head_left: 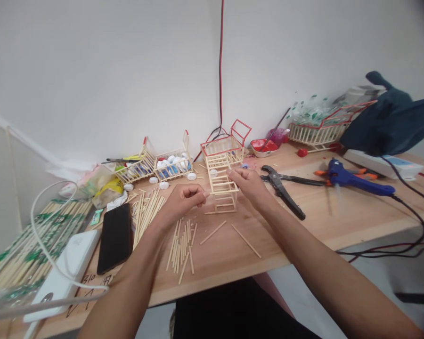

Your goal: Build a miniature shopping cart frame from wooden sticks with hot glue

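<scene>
A small ladder-like frame of thin wooden sticks (223, 192) stands on the table in front of me. The thumb and curled fingers of my left hand (187, 197) are closed at the left end of its front crossbar. On the other side, my right hand (248, 184) pinches the upper right part of the frame. Directly behind it is a stick-built cart with a red-painted rim (217, 149). Short cut sticks (181, 247) lie in a loose pile below my left hand, and two single sticks (246, 240) lie nearer the table's front edge.
Two stick carts (173, 165) with contents stand at the back. Black cutting pliers (282, 190) and a blue glue gun (360, 181) lie to the right. A red paint dish (265, 147) sits behind. At left are a phone (115, 238), a white power strip (65, 270) and bundled sticks.
</scene>
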